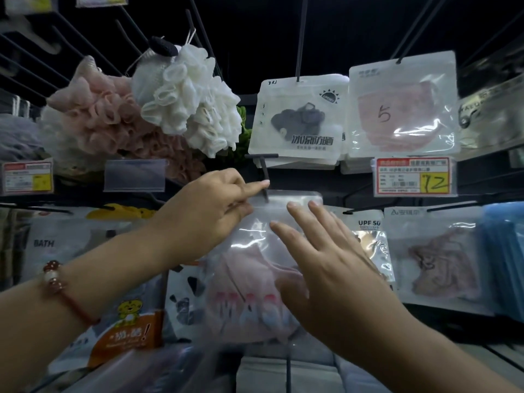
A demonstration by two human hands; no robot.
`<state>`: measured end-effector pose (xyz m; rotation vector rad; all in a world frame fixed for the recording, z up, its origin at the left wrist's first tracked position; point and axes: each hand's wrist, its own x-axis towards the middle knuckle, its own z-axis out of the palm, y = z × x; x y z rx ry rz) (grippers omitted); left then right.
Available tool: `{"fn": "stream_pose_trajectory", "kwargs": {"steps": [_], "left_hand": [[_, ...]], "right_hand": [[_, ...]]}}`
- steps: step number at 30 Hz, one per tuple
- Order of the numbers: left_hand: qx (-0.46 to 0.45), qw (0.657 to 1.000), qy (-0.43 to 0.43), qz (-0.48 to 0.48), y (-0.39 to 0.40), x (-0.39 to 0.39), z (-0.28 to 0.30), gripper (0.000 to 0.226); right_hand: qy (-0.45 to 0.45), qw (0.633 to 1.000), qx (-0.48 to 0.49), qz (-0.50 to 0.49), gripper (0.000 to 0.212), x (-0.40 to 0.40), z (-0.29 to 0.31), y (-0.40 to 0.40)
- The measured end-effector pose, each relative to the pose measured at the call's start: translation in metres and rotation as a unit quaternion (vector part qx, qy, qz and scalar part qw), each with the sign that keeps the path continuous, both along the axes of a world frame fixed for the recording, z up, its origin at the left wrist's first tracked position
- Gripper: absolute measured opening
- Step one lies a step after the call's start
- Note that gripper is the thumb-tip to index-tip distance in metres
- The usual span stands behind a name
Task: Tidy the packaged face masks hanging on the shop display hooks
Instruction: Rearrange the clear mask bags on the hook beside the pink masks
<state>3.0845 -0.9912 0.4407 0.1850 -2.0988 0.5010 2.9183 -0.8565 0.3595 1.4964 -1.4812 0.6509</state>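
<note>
Head view: left hand (211, 209) grip pinched mask packet (263, 268) top at hook (265, 182), steadying hang-hole; right hand (320, 268) spread flat, smoothing front.

You are standing at a shop display wall, close up to the merchandise. Black metal hooks (300, 38) stick out of a dark backing board, and sealed retail packs hang from them in rows: a white pouch with a dark mask (297, 120), a clear pouch marked 5 (402, 109), more mask packs (442, 251) below. Bath puffs (187, 97) hang to the left. Price labels sit at the hook ends, one red and yellow tag (412, 177) with 12 handwritten on it, another price tag (27, 177) at far left, plus an empty clear label holder (134, 175).
</note>
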Motion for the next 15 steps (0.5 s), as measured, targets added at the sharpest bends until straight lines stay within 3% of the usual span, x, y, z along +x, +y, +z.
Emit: {"fn": "stream_pose_trajectory", "kwargs": {"steps": [5,8,12,15], "left_hand": [[-0.074,0.988,0.009,0.133,-0.006,-0.008,-0.024,0.047],[-0.061,0.984,0.023,0.166,0.0,0.004,-0.05,0.052],[0.025,0.988,0.021,0.149,0.015,0.042,-0.115,0.054],[0.16,0.969,0.001,0.188,0.022,0.085,-0.174,0.055]], "right_hand": [[-0.042,0.996,0.084,0.009,0.066,0.014,-0.012,0.001],[-0.031,0.996,0.076,-0.017,0.065,0.025,-0.031,-0.002],[-0.074,0.994,0.081,-0.01,0.07,0.051,-0.063,-0.003],[-0.128,0.989,0.068,0.015,0.066,0.075,-0.086,-0.003]]}}
